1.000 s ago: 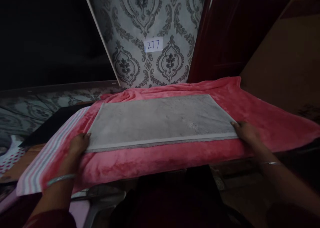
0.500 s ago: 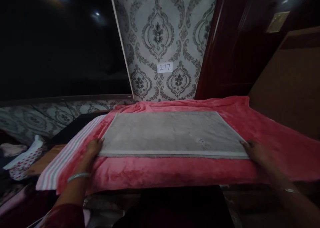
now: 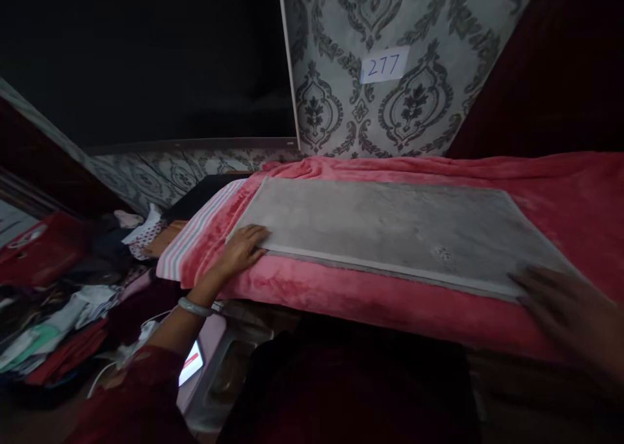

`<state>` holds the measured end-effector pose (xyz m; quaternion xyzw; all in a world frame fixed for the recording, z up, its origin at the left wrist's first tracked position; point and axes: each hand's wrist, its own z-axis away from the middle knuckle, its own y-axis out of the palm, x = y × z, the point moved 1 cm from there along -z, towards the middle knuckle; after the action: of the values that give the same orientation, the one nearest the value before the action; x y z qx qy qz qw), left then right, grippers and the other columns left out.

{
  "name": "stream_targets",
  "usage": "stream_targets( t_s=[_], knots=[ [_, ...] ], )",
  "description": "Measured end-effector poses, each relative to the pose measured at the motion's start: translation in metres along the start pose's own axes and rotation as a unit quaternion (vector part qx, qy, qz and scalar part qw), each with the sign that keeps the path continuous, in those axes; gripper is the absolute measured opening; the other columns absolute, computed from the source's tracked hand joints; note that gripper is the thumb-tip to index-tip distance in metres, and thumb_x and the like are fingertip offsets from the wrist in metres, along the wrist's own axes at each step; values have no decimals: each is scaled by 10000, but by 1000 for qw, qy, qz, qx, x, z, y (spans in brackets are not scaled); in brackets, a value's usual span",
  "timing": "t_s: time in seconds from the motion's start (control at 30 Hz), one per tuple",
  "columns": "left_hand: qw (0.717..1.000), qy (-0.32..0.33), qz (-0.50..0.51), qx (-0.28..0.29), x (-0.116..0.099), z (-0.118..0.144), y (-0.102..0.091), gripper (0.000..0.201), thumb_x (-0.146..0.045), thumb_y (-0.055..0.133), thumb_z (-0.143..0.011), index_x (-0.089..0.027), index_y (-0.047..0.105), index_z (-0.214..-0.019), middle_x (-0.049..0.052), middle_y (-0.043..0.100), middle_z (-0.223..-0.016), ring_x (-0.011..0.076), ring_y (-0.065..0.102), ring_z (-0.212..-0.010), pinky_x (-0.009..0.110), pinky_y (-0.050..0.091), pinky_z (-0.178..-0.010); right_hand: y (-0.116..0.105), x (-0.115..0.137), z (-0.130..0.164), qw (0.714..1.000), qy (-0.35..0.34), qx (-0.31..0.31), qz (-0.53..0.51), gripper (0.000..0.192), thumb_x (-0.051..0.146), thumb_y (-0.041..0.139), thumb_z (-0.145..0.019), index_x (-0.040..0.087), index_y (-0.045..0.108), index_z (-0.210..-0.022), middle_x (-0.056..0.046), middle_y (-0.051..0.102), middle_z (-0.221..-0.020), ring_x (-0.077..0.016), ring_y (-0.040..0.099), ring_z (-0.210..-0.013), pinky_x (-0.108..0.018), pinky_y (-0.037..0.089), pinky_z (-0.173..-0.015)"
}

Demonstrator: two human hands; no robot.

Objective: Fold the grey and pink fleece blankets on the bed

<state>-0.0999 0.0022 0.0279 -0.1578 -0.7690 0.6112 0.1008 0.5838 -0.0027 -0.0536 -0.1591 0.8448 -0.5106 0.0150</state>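
A folded grey towel (image 3: pixel 361 220) with a pale border along its front edge lies flat on a pink plush blanket (image 3: pixel 312 278). A small pale motif shows near its front right part. My left hand (image 3: pixel 244 246) rests palm down over the towel's front left corner, its fingers stretched out. At the front right corner, my right hand (image 3: pixel 560 294) lies over the cloth with fingers extended, a little blurred by motion. Neither hand grips the towel.
Beyond the blanket, a large dark television (image 3: pixel 160 60) hangs on patterned wallpaper, beside a paper label (image 3: pixel 385 65) reading 277. Striped fabric (image 3: pixel 199 229) shows at the blanket's left end. Heaped clothes (image 3: pixel 63 327), a lit screen (image 3: pixel 190 363) and a clear plastic container (image 3: pixel 229 372) lie lower left.
My hands have gone from pinching the towel's front corners to lying flat on them. The view has turned left and down, bringing the heaped clothes into sight.
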Motion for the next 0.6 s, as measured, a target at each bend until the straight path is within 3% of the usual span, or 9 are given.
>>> stream_targets(
  t_s=[0.17,0.27,0.4,0.6],
  knots=[
    [998,6,-12,56,-17,-7,3,475,-177,400,-950,-190,582,-1389,136,597,-1411,270,556,-1303,448,448,-1112,-2,16,-4,998,-7,58,-35,501,448,392,-911,265,644,-1303,-134,648,-1320,-310,651,-1148,-472,529,-1005],
    [997,-12,-26,75,-19,-9,7,514,-117,395,-931,-225,593,-1393,137,576,-1441,290,540,-1335,470,458,-1108,-6,24,-3,997,-24,63,-25,490,427,374,-946,244,639,-1316,-130,630,-1351,-294,635,-1188,-443,522,-1036],
    [996,-41,-44,66,-20,-12,15,501,-102,421,-917,-225,633,-1354,158,584,-1425,320,542,-1336,500,463,-1106,-3,36,-4,999,-45,26,-2,467,371,348,-978,182,682,-1244,-154,662,-1288,-295,630,-1200,-442,513,-1051],
    [997,-45,-46,32,-17,-9,21,472,-94,429,-900,-214,682,-1280,139,620,-1390,300,568,-1312,483,479,-1103,7,37,0,1000,-7,5,-18,428,283,361,-962,196,703,-1203,-127,679,-1268,-299,622,-1221,-504,511,-1042]
  ],
)
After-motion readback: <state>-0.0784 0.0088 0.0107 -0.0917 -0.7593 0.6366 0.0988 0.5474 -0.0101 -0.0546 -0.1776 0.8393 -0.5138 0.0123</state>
